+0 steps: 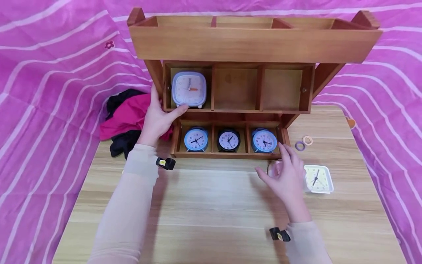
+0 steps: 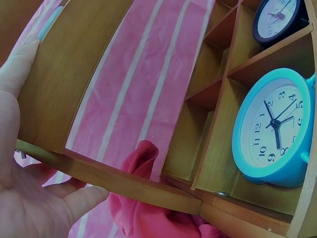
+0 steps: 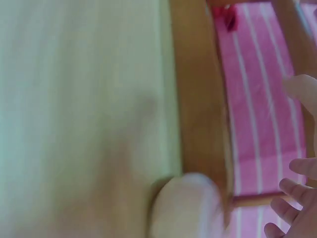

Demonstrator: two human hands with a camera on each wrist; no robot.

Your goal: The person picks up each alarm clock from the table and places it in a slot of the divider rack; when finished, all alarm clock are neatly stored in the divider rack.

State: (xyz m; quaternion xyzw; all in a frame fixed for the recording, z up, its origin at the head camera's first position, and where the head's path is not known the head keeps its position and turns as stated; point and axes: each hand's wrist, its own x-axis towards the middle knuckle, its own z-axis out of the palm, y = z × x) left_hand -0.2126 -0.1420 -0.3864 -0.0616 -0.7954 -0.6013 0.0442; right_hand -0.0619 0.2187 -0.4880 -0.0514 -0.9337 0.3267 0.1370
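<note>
A lavender square alarm clock (image 1: 189, 89) stands in the left compartment of the wooden shelf's middle tier (image 1: 237, 112). My left hand (image 1: 159, 119) grips that tier's left end, thumb across the front edge just below the clock and fingers round the side. My right hand (image 1: 287, 178) is held over the table with fingers spread and nothing in it, fingertips near the bottom tier's right corner. Partly hidden behind it is a pinkish round object (image 1: 274, 168), blurred in the right wrist view. Beside this hand sits a white square alarm clock (image 1: 318, 179).
In the bottom tier stand a blue round clock (image 1: 196, 139), a black round clock (image 1: 228, 140) and another blue clock (image 1: 264, 141). A purple ring (image 1: 299, 146) and an orange ring (image 1: 307, 140) lie right of the shelf. Pink and black cloth (image 1: 128, 115) is heaped at left.
</note>
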